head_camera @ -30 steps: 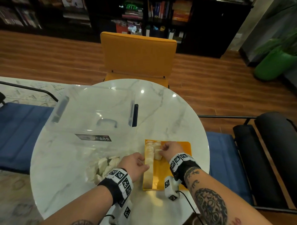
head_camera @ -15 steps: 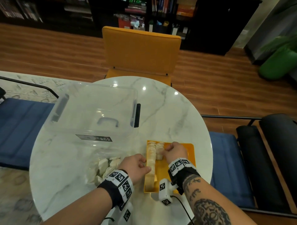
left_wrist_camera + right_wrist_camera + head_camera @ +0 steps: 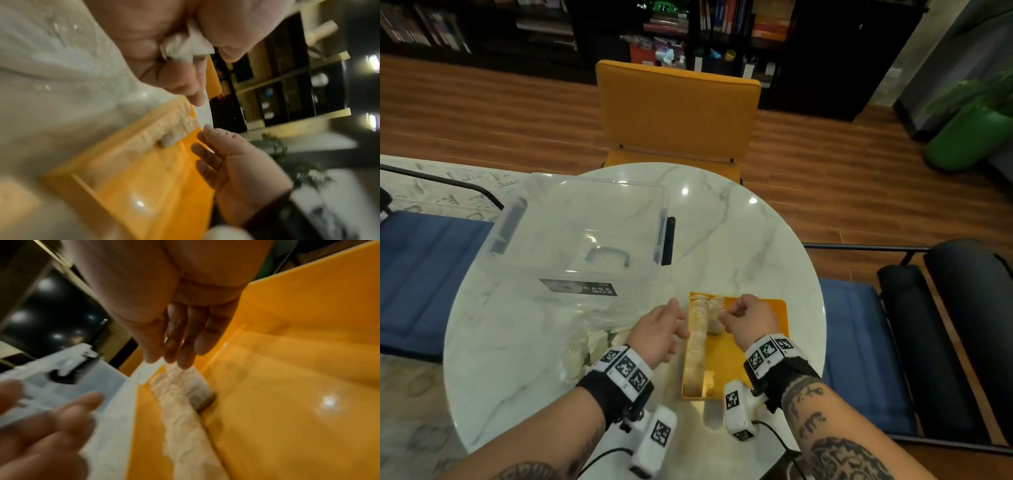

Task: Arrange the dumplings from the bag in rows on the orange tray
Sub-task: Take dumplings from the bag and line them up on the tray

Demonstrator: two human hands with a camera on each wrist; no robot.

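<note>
Its dumpling set down, the right hand point(image 3: 751, 317) hangs loose over the orange tray point(image 3: 756, 359); the left hand point(image 3: 659, 330), clutching a dumpling point(image 3: 183, 48), could nudge the tray's left-edge row point(image 3: 697, 346) askew.

Both wrist views smeared by motion blur; dumpling row point(image 3: 180, 404) reads as one pale ridge, pieces not countable. Right hand point(image 3: 751, 317) covers the start of the second row in the head view. Left hand point(image 3: 164, 40) cut off by the top edge of its wrist view; the white scrap between its fingers point(image 3: 185, 48) can't be identified (dumpling or bag film?). Bag point(image 3: 585, 329) nearly transparent, outline unclear, contents partly behind the left wrist. Orange tray point(image 3: 777, 308) near corner hidden by the wrist camera.
</note>
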